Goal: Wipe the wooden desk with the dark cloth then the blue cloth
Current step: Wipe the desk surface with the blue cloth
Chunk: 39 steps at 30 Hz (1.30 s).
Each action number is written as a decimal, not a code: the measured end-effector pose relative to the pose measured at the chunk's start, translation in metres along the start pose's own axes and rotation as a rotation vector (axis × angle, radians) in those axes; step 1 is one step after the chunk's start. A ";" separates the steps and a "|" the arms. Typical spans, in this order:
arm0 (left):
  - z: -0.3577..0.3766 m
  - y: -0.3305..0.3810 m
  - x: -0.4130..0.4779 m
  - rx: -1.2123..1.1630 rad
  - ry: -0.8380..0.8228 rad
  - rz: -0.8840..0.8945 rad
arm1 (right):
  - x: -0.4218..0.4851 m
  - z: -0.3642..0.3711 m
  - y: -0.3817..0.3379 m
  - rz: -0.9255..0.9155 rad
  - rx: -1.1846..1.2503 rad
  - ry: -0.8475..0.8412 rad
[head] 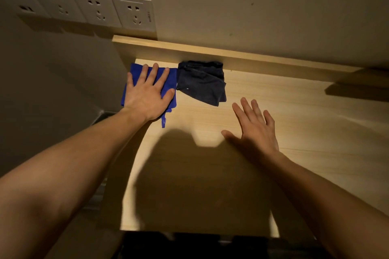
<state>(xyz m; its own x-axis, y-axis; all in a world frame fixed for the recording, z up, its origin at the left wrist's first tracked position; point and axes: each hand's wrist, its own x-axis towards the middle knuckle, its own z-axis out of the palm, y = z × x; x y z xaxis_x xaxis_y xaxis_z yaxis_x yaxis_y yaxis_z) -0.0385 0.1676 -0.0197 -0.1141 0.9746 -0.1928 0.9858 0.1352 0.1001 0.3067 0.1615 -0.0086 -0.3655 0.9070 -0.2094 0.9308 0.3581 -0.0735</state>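
Observation:
A light wooden desk (273,115) fills the middle of the view. A folded blue cloth (171,79) lies at its far left corner. My left hand (147,94) rests flat on the blue cloth, fingers spread, pressing it down. Right beside it, touching its right edge, lies a crumpled dark cloth (202,84) against the desk's raised back board. My right hand (254,126) hovers open over the bare desk, below and to the right of the dark cloth, holding nothing.
A raised wooden back board (252,59) runs along the wall behind the desk. Several white wall sockets (94,9) sit at upper left. The desk's left edge drops off beside the blue cloth. A dark object (189,246) lies below the front edge.

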 end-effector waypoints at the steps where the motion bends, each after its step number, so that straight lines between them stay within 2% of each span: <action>1: 0.001 0.000 -0.004 0.003 -0.001 0.003 | 0.000 0.001 0.000 0.001 0.006 0.005; 14: 0.013 0.006 -0.108 0.038 -0.083 0.049 | -0.005 0.009 0.004 -0.023 0.006 0.101; 23: 0.038 0.025 -0.214 0.026 -0.091 -0.029 | -0.007 0.011 0.006 -0.056 0.032 0.100; 31: 0.055 0.052 -0.273 0.002 -0.083 -0.113 | -0.022 0.005 0.019 -0.140 0.336 0.133; 34: 0.062 0.062 -0.287 -0.021 -0.031 -0.128 | -0.052 0.007 0.029 -0.152 0.332 0.156; 39: 0.081 0.081 -0.305 -0.155 0.246 -0.138 | -0.096 0.028 0.039 -0.121 0.099 0.130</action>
<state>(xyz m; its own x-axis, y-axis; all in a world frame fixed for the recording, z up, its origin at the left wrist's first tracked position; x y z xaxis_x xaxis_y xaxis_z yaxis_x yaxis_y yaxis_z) 0.0862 -0.1332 -0.0321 -0.2900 0.9567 0.0246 0.9306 0.2759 0.2404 0.3779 0.0821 -0.0186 -0.4670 0.8818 -0.0655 0.8737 0.4488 -0.1874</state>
